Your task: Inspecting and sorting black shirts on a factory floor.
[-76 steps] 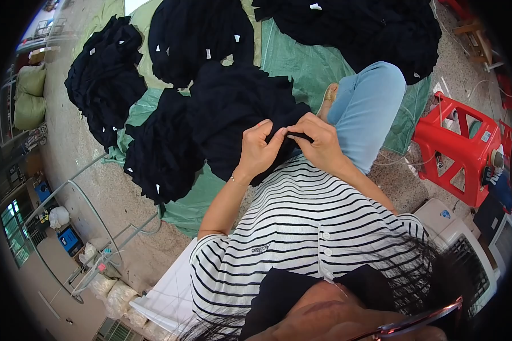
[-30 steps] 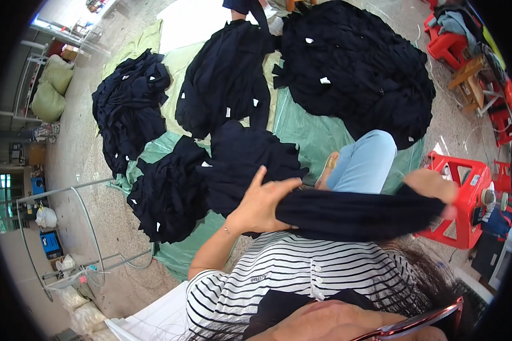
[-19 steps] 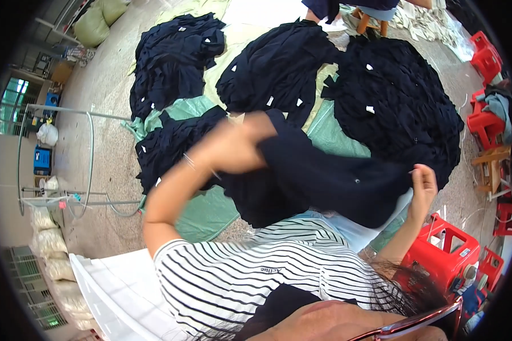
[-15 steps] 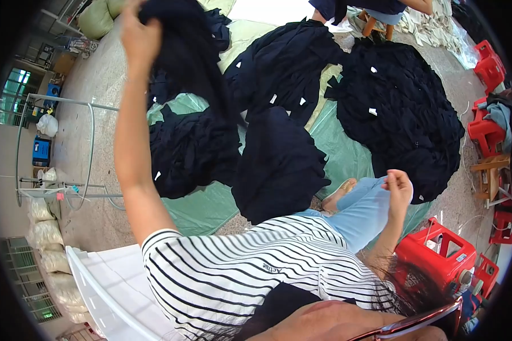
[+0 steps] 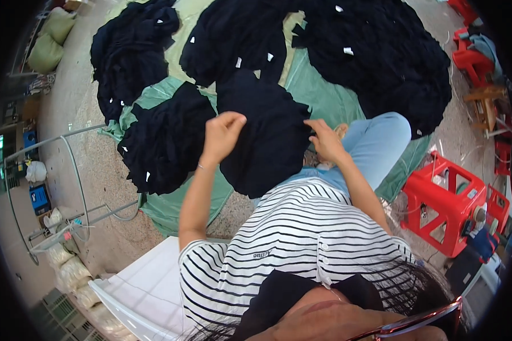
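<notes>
In front of my knees lies a heap of navy cloth pieces (image 5: 264, 139), its top piece spread fairly smooth. My left hand (image 5: 222, 136) is closed at this heap's left edge, thumb and fingertips pinched on the navy cloth. Across from it, my right hand (image 5: 325, 141) is at the right edge, fingers stretched out and the fingertips at the cloth. Just left sits a smaller navy heap (image 5: 168, 139) with white tags. Farther off are another navy heap (image 5: 133, 57) at the left, one in the middle (image 5: 233, 40), and a large tagged one (image 5: 381, 57) at the right.
Green plastic sheeting (image 5: 333, 85) lies under the heaps. A red plastic stool (image 5: 467, 199) stands by my right side, with a wooden stool (image 5: 480, 105) farther back. To the left are a bent metal-tube frame (image 5: 79, 176) and a white panel (image 5: 153, 278) near my elbow.
My left hand has come down from the upper left, where it held up a navy piece, to the near heap. My right hand has moved left from my knee to that heap's edge.
</notes>
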`<state>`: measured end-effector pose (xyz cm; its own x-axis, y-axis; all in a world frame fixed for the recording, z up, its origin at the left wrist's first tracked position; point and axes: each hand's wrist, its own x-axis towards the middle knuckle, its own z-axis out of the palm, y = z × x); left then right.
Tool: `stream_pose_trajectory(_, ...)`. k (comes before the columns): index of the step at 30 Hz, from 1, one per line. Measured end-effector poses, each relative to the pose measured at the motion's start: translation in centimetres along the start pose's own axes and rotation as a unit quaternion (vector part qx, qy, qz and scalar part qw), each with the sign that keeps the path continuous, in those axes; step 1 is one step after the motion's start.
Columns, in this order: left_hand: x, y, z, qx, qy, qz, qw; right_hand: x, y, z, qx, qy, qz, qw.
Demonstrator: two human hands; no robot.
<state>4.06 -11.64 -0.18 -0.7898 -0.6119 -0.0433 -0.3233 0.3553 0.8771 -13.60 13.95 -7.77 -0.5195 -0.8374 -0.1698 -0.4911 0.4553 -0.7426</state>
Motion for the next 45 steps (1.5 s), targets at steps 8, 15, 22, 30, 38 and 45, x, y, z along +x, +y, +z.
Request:
stream_pose_trajectory(8,-6.3,3.1,5.6,0.190,0.162,0.115,0.962,3.0,4.5,2.5,-0.092,0.051,0.024,0.994)
stream_pose_trajectory(15,-9.1,3.7,8.6,0.257,0.095,0.131,0.953,1.1,-1.5,-6.7,0.234,0.364,-0.061,0.900)
stream_pose_trajectory(22,-7.1,1.0,8.4,0.267,0.135,0.050,0.953,0.3,-2.2,-13.6,0.285,0.403,-0.034,0.869)
stream_pose_trajectory(30,-6.7,1.4,8.2,0.289,0.115,0.058,0.949,4.0,5.6,4.9,0.255,0.125,0.025,0.959)
stream_pose_trajectory(38,-5.1,2.2,7.1,0.266,0.192,0.081,0.941,-2.7,-11.6,-15.1,0.022,0.469,-0.319,0.823)
stream_pose_trajectory(45,-7.3,12.0,-8.0,0.068,0.105,0.122,0.985,-7.0,-11.9,-19.6,0.322,0.526,-0.313,0.722)
